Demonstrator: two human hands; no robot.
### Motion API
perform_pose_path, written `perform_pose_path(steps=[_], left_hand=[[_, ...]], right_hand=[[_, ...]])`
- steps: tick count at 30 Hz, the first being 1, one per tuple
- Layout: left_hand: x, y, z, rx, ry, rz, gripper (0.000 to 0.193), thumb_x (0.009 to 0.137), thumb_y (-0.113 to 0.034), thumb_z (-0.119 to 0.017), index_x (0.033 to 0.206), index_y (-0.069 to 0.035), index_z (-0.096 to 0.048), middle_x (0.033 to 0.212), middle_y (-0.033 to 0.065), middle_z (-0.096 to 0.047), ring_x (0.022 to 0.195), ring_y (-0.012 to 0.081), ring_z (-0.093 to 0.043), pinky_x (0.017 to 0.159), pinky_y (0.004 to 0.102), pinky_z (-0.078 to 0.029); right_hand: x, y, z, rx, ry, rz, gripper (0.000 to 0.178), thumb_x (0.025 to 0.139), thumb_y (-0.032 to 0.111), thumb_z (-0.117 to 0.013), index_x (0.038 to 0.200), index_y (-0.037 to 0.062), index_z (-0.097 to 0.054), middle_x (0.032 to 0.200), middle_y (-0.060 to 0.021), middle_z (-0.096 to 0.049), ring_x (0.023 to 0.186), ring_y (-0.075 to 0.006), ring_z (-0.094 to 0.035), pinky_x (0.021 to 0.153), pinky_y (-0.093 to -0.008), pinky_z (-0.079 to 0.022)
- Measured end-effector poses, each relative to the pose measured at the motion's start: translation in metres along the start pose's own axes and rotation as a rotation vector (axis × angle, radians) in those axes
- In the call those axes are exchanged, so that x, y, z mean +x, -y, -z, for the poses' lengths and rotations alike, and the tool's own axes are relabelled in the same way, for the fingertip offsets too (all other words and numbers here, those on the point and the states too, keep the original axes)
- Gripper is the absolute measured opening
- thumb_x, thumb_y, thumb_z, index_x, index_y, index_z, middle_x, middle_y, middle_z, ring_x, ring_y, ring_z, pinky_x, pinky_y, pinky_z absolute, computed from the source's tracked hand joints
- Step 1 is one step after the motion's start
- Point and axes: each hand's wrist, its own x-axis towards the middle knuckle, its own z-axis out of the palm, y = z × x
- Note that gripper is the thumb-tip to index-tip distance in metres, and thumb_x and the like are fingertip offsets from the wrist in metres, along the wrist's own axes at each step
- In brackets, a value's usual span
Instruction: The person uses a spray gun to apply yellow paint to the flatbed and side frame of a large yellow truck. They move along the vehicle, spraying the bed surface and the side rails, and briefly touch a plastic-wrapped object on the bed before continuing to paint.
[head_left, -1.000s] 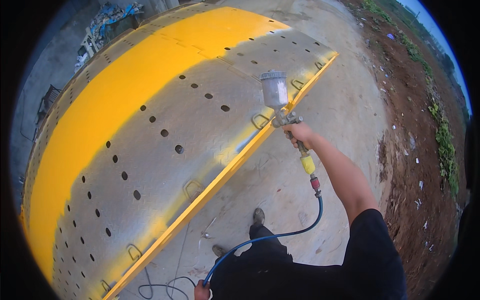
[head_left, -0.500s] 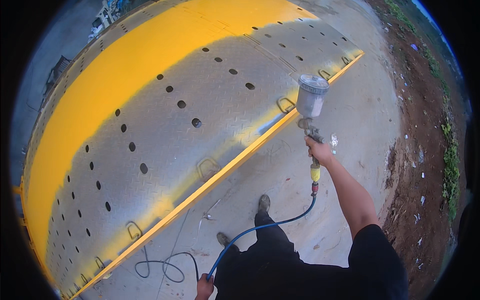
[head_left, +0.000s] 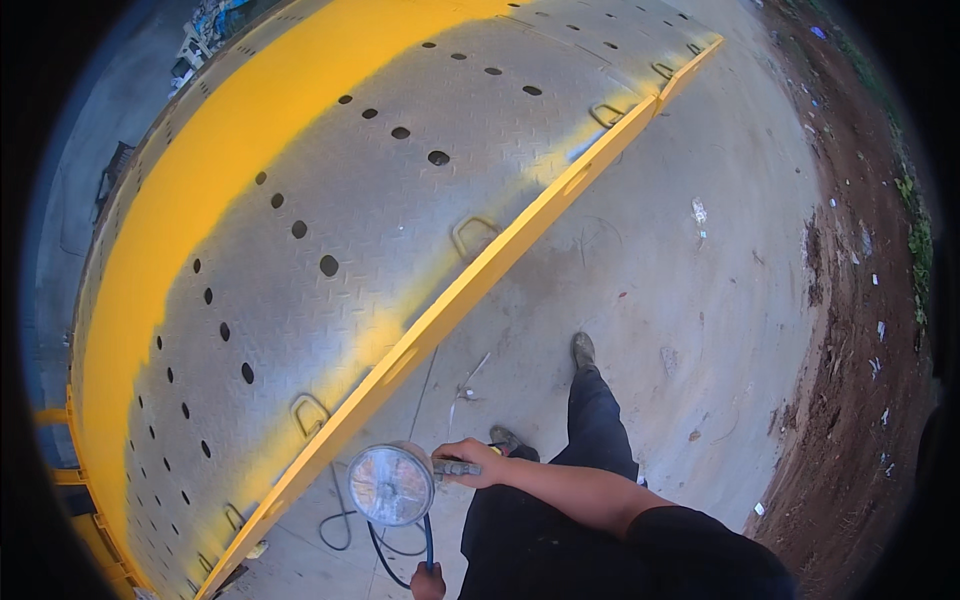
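My right hand (head_left: 475, 462) grips the handle of a paint spray gun (head_left: 392, 485), whose round metal cup faces the camera. The gun hangs low, close to my body, just off the yellow side edge (head_left: 480, 290) of a large steel tread plate (head_left: 380, 200). The plate has rows of round holes; its far part and near rim are painted yellow, and the middle is bare grey metal. At the bottom edge of the view, my left hand (head_left: 428, 582) is closed on the blue air hose (head_left: 428, 530) that runs up to the gun.
I stand on a pale concrete floor (head_left: 700, 300), and my shoe (head_left: 583, 350) is in view. Hose loops (head_left: 345, 525) lie on the ground by the plate's edge. A strip of brown dirt with litter (head_left: 860, 300) runs along the right. Metal lifting loops (head_left: 470, 235) stick up from the plate.
My right arm has swung the spray gun from the far right stretch of the plate's edge down and left, close to my body. My left hand has stayed on the hose.
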Motion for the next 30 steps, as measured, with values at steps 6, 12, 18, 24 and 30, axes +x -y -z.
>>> perform_pose_path(steps=[6, 12, 18, 24, 30], left_hand=[[0.023, 0.017, 0.003, -0.046, -0.020, -0.139, 0.035, 0.095, -0.036, -0.048, 0.100, -0.002, -0.056, 0.083, 0.0261, -0.063, 0.080, 0.0444, -0.060, 0.068, 0.0514, -0.046], [0.048, -0.073, -0.004, -0.043, -0.018, -0.412, 0.042, 0.096, -0.040, -0.045, 0.103, 0.000, -0.056, 0.094, 0.0288, -0.062, 0.089, 0.0476, -0.057, 0.075, 0.0523, -0.045], [0.044, -0.237, 0.017, 0.020, 0.207, -0.293, 0.051, 0.096, -0.044, -0.045, 0.115, 0.002, -0.055, 0.102, 0.0288, -0.062, 0.095, 0.0463, -0.058, 0.079, 0.0494, -0.046], [0.030, -0.369, 0.031, 0.066, 0.351, -0.157, 0.050, 0.096, -0.038, -0.047, 0.122, 0.004, -0.050, 0.104, 0.0310, -0.061, 0.099, 0.0441, -0.059, 0.081, 0.0471, -0.047], [0.030, -0.440, 0.028, -0.026, 0.324, -0.248, 0.042, 0.096, -0.033, -0.047, 0.121, 0.000, -0.053, 0.106, 0.0275, -0.062, 0.100, 0.0413, -0.061, 0.081, 0.0472, -0.047]], right_hand=[[-0.025, -0.030, 0.111, -0.201, -0.565, -0.039, 0.015, 0.082, 0.007, -0.066, 0.096, 0.0036, -0.063, 0.083, -0.0065, -0.067, 0.070, -0.0195, -0.063, 0.067, -0.0333, -0.049], [-0.034, -0.032, 0.321, 0.180, -0.721, -0.090, 0.012, 0.084, 0.013, -0.066, 0.080, 0.0037, -0.060, 0.063, -0.0006, -0.058, 0.056, -0.0091, -0.054, 0.052, -0.0275, -0.043], [-0.049, 0.003, 0.489, 0.141, -0.817, -0.078, 0.010, 0.083, 0.013, -0.065, 0.085, 0.0040, -0.059, 0.063, -0.0004, -0.056, 0.056, -0.0089, -0.052, 0.053, -0.0270, -0.043], [-0.050, 0.021, 0.637, 0.186, -0.878, -0.133, 0.015, 0.083, 0.016, -0.065, 0.078, 0.0026, -0.058, 0.057, -0.0025, -0.053, 0.051, -0.0109, -0.050, 0.051, -0.0280, -0.042], [-0.039, 0.006, 0.741, 0.006, -1.144, -0.228, 0.023, 0.084, 0.021, -0.065, 0.074, 0.0013, -0.059, 0.057, -0.0023, -0.052, 0.050, -0.0110, -0.050, 0.050, -0.0290, -0.045]])
